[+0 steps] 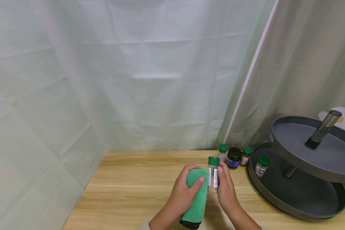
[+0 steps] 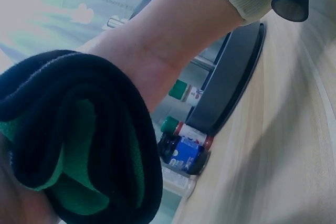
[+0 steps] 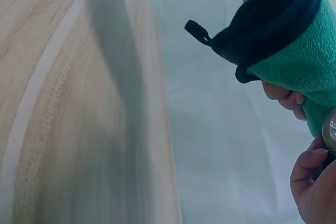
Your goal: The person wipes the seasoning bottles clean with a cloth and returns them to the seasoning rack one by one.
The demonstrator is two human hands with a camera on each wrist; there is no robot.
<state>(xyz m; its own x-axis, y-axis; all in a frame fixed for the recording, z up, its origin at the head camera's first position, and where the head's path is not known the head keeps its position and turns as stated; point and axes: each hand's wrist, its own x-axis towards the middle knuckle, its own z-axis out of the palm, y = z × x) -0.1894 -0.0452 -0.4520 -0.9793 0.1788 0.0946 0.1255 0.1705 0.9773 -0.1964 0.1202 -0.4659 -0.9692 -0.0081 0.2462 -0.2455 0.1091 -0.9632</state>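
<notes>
My left hand (image 1: 180, 192) grips a folded green towel (image 1: 199, 199) with a black hem, thumb across its front. In the left wrist view the towel's rolled black edge (image 2: 142, 145) fills the lower left. My right hand (image 1: 227, 193) holds a clear spice jar (image 1: 213, 175) with a green lid and a white label, fingers along its right side. The jar is upright, and the towel's upper part lies right at its left side. In the right wrist view, the jar's round base (image 3: 331, 129) shows at the right edge, below the towel (image 3: 299, 56) with its black loop.
Behind the hands on the wooden table (image 1: 126, 185) stand a green-lidded jar (image 1: 222, 150), a black-lidded jar (image 1: 234, 157) and a red-and-white jar (image 1: 245, 156). At right is a grey two-tier round tray (image 1: 254, 188), with another spice jar (image 1: 261, 166) on its lower tier. Curtains (image 1: 161, 80) hang behind.
</notes>
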